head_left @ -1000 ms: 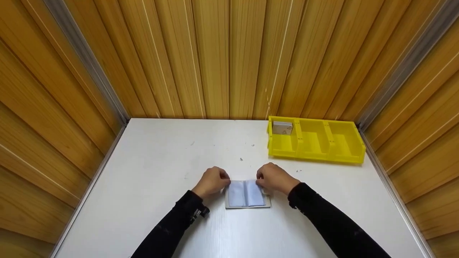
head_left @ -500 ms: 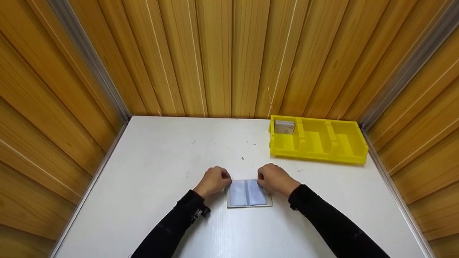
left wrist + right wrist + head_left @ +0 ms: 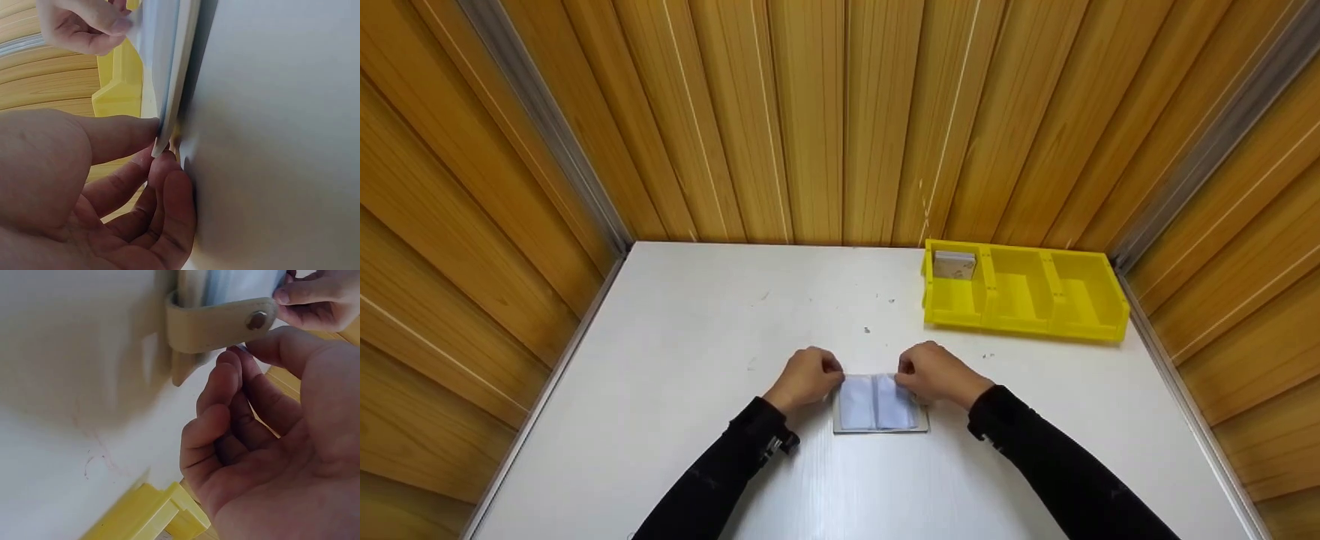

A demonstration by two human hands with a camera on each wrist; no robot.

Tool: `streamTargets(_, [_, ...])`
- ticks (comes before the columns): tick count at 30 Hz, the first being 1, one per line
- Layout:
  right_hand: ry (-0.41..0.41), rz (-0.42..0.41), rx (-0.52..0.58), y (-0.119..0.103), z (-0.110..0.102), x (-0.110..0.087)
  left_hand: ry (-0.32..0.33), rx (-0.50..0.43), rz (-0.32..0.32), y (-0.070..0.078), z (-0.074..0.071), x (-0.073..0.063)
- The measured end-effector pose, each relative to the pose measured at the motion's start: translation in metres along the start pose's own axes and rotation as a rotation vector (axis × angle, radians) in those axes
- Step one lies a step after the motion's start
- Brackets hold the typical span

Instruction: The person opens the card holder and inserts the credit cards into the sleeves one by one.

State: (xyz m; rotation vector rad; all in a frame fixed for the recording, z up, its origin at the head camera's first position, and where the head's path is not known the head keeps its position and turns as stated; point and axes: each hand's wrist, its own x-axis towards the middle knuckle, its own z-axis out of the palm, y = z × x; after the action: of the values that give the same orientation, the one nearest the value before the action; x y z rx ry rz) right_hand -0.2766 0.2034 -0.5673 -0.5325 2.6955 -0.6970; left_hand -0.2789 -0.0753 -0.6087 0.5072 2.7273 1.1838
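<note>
A card holder (image 3: 856, 405) lies spread in front of me on the white table, its clear bluish sleeves facing up. Its beige cover carries a strap (image 3: 216, 326) with a metal snap (image 3: 256, 320), seen in the right wrist view. My left hand (image 3: 806, 381) pinches the cover's left far corner, thumb on top and fingers below, as the left wrist view shows. On the other side, my right hand (image 3: 941, 375) pinches the far corner of the right sleeve page between thumb and index finger. The strap stands up beside that hand, and its other fingers are curled.
A yellow three-compartment bin (image 3: 1024, 326) stands at the table's back right. In its left compartment leans a small stack of cards (image 3: 954, 265). Wood-patterned panels (image 3: 810, 120) wall the table (image 3: 697, 322) at the back and both sides.
Both hands keep their grip at the card holder's far corners. The right sleeve page has shifted slightly under the right hand, and the head view has moved a little.
</note>
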Motion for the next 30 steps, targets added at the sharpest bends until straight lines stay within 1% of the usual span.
streamTargets(2, [-0.01,0.009,0.02,0.0,-0.001,0.0,0.001,0.001,-0.005,0.0,0.0,0.0])
streamTargets(3, [-0.012,0.016,0.023,-0.001,-0.001,0.001,-0.007,0.006,-0.035,0.006,-0.002,-0.001])
streamTargets(8, [0.001,0.06,0.02,-0.003,-0.003,0.002,-0.008,0.019,-0.047,0.005,0.0,-0.002])
streamTargets(10, [0.005,0.07,0.029,-0.004,-0.003,0.003,-0.01,0.019,-0.048,0.005,-0.002,-0.004])
streamTargets(12, [0.006,0.074,0.047,-0.006,-0.004,0.003,-0.018,0.012,-0.069,0.005,-0.004,-0.008])
streamTargets(15, [0.004,0.074,0.064,-0.007,-0.004,0.003,-0.035,0.012,-0.109,0.005,-0.009,-0.014])
streamTargets(17, [-0.012,0.086,0.071,-0.008,-0.004,0.003,-0.055,0.011,-0.136,0.004,-0.011,-0.019])
streamTargets(21, [-0.062,0.116,0.08,-0.01,-0.005,0.002,-0.114,-0.002,-0.147,0.003,-0.014,-0.025])
streamTargets(23, [-0.066,0.101,0.082,-0.012,-0.006,0.002,-0.144,-0.019,-0.144,0.004,-0.014,-0.027])
streamTargets(25, [-0.044,0.059,0.092,-0.014,-0.007,0.003,-0.164,-0.031,-0.141,0.003,-0.014,-0.027])
streamTargets(28, [0.002,0.003,0.11,-0.02,-0.005,0.006,-0.177,-0.036,-0.136,0.003,-0.014,-0.028])
streamTargets(30, [0.016,-0.009,0.146,-0.025,-0.002,0.009,-0.181,-0.04,-0.135,0.003,-0.014,-0.029])
